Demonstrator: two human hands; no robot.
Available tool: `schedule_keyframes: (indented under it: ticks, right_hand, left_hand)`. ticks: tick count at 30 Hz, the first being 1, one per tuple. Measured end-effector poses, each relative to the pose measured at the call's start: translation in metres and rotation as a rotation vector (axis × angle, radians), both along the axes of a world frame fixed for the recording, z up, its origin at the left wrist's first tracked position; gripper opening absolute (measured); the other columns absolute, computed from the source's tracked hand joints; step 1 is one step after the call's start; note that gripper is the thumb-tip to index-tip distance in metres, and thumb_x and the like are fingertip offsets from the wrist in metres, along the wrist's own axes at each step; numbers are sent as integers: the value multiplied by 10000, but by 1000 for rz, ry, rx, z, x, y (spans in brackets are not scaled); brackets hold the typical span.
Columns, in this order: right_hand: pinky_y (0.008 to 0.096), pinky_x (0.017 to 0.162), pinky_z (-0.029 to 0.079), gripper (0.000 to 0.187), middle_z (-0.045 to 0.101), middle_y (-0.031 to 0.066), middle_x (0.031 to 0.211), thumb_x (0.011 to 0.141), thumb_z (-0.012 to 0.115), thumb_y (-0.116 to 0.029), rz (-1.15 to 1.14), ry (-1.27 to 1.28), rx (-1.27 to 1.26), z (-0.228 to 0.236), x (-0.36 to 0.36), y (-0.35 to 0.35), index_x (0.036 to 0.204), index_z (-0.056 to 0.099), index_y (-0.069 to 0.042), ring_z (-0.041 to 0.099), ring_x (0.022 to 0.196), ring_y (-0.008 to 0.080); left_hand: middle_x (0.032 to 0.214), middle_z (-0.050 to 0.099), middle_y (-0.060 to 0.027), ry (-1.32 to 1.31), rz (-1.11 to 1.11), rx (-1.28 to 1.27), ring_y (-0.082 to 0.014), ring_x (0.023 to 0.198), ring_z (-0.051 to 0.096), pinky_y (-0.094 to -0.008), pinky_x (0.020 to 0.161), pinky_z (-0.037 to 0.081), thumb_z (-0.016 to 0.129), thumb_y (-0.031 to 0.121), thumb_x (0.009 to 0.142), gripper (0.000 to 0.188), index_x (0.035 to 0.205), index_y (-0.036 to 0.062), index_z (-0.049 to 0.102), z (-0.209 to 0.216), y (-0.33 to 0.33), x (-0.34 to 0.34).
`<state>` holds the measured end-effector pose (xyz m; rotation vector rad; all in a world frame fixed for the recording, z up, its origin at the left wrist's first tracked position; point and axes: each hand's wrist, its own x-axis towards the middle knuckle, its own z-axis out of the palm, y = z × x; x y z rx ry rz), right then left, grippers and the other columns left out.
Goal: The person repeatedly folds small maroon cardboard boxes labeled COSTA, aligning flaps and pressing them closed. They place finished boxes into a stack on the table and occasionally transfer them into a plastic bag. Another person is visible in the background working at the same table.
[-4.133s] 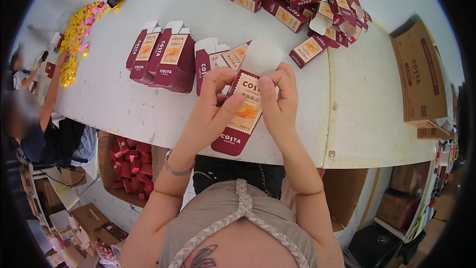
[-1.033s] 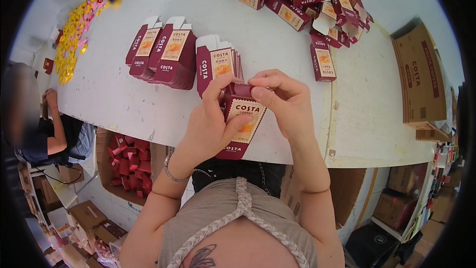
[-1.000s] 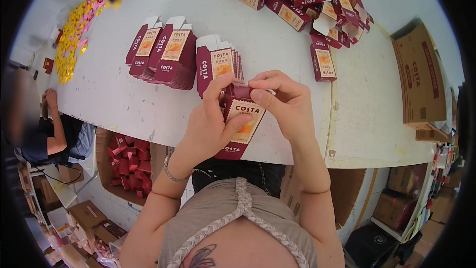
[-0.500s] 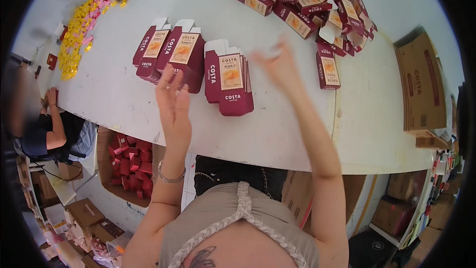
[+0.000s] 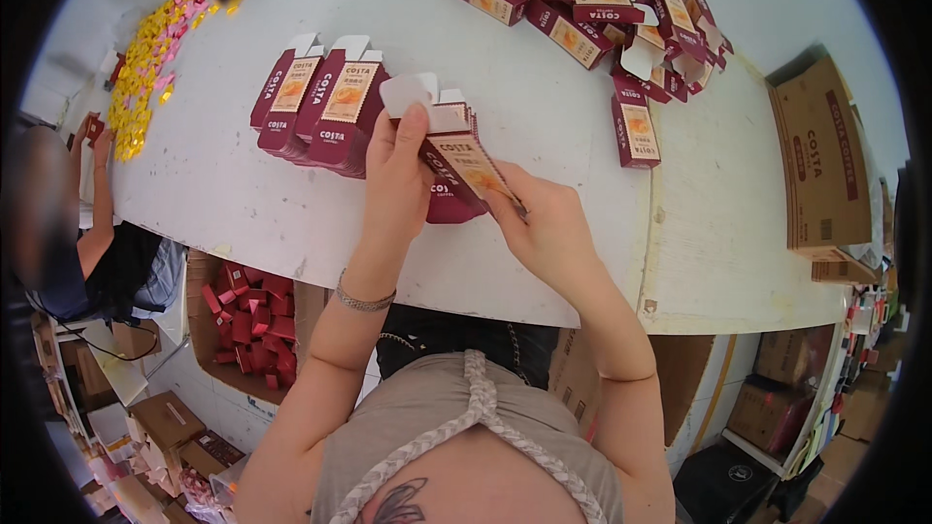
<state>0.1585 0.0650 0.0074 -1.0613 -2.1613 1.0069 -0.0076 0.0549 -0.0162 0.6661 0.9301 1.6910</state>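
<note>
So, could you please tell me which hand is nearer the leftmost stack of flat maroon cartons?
Left: the left hand is right of that stack, past another stack; the right hand is farther right.

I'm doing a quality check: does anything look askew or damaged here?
The far pile is jumbled, with a white flap sticking out, unlike the neat stacks at left. The held carton shows no plain damage.

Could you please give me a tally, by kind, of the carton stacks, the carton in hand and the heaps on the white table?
Stacks of flat maroon cartons: 3
Maroon carton held between the left hand and right hand: 1
Heap of maroon boxes: 1
Heap of yellow and pink packets: 1
Total: 6
</note>
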Motion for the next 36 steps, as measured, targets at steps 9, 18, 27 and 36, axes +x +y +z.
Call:
schedule_keyframes:
  ticks: [9, 18, 27, 36]
  right_hand:
    - [382, 799, 498, 984, 469, 208, 1203, 762, 749, -238, -120, 326, 98, -20, -14, 0, 1457, 87, -20, 571, 1004, 332]
    - [284, 812, 442, 344, 507, 123, 1128, 904, 587, -181, -44, 702, -159, -32, -13, -1, 1165, 459, 2, 537, 921, 180]
    - [242, 784, 433, 121, 604, 38, 938, 890, 616, -112, -172, 1000, -344, -13, -24, -10, 949, 611, -7, 543, 852, 91]
    - [256, 798, 512, 183, 663, 51, 970, 824, 667, -24, 46, 653, -606, 18, 3, 4, 1004, 676, 10, 610, 892, 113]
  left_hand:
    - [1464, 290, -102, -47, -470, 75, -236, 1315, 357, -383, 1063, 329, 344, 186, 891, 652, 1471, 51, 80, 20, -15, 10]
    - [1220, 476, -157, 914, -209, 103, -222, 1085, 503, -324, 943, 392, 516, 179, 941, 520, 1363, -2, 272, 16, -46, 8]
    - [1215, 429, -156, 766, -338, 130, -201, 1084, 471, -328, 949, 381, 444, 171, 971, 435, 1314, -6, 243, 24, -63, 8]
    - [1314, 369, -231, 925, -252, 213, -302, 1167, 460, -382, 988, 368, 502, 172, 945, 567, 1350, -34, 163, 17, -68, 3]
